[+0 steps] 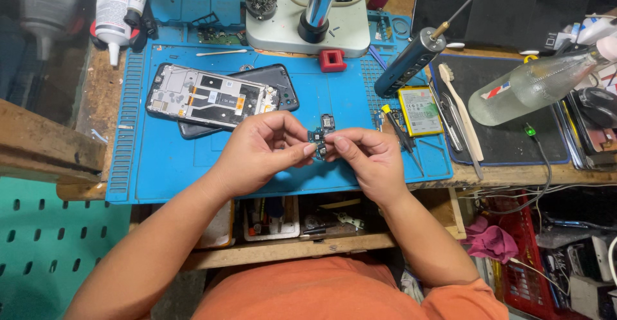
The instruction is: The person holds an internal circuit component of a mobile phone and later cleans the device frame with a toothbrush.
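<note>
Hands [260,150] [366,156] pinch small circuit board [321,141].

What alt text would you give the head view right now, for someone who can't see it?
Both hands, left hand and right hand, pinch a small circuit board between their fingertips above a blue work mat. An opened phone frame lies on the mat to the left, a microscope base stands behind, and a clear bottle lies to the right.

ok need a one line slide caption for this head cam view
Both hands, left hand and right hand, pinch a small circuit board above a blue mat beside an opened phone.
</note>
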